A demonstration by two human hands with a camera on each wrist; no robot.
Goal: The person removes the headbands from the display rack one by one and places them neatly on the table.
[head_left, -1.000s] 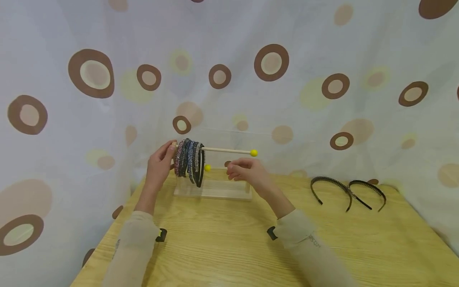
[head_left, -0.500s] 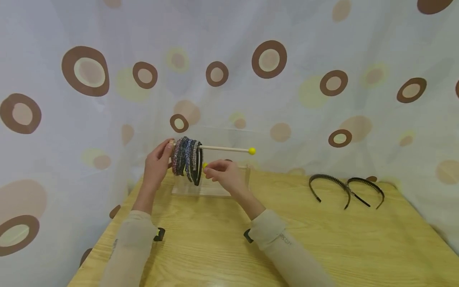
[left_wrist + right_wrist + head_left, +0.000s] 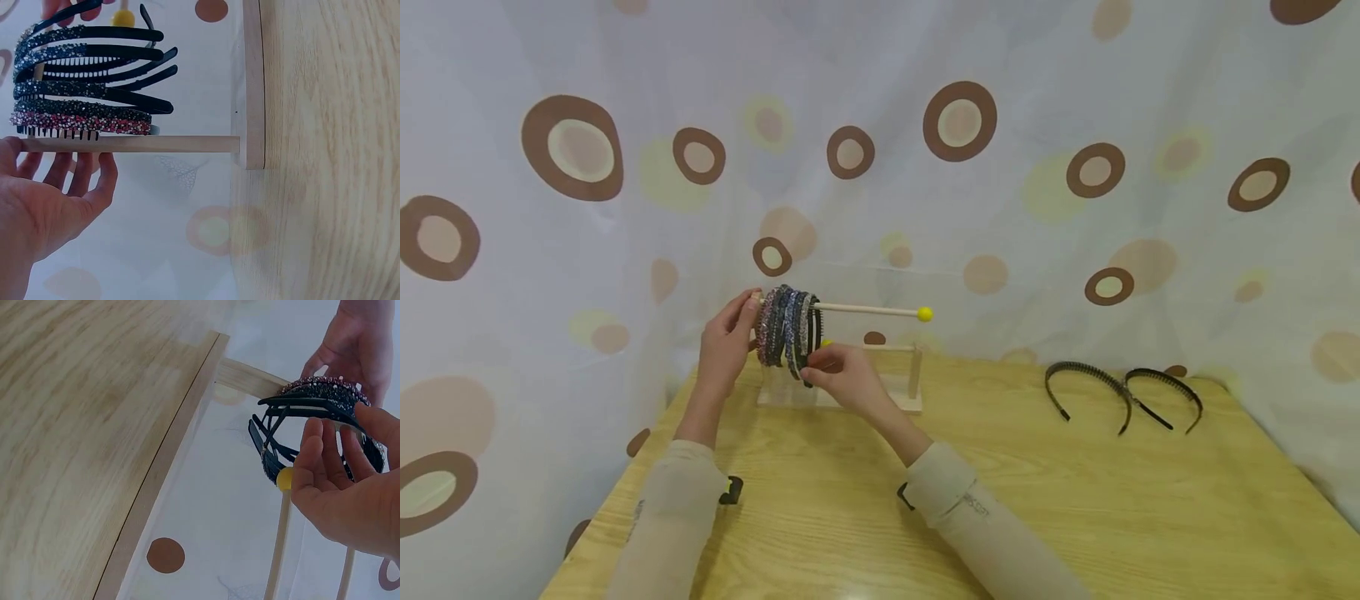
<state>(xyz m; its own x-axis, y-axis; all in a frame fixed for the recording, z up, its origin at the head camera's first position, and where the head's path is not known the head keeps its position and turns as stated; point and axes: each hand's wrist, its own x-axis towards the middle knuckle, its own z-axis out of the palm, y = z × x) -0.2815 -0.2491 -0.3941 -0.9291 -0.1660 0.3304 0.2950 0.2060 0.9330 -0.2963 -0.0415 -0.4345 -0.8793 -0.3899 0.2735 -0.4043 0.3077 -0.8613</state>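
Note:
Several headbands (image 3: 786, 329), some glittery and some plain black with teeth, hang bunched at the left end of the upper rod (image 3: 872, 310) of a wooden stand (image 3: 187, 144). My left hand (image 3: 724, 337) grips the stand's upright at that end, its fingers curled behind the wood in the left wrist view. From the right, my right hand (image 3: 850, 379) reaches in and pinches the outermost black headband (image 3: 306, 406) between thumb and fingers. Part of the bunch is hidden behind the right fingers.
Two black toothed headbands (image 3: 1088, 372) lie overlapping on the wooden table (image 3: 1075, 517) at the right. A yellow ball caps the upper rod's right end, and another yellow ball (image 3: 284, 479) sits on the lower rod. A dotted curtain (image 3: 1000, 208) hangs behind.
My right hand has moved left from beside the lower rod to the outermost headband and taken hold of it. The left hand keeps its grip on the stand.

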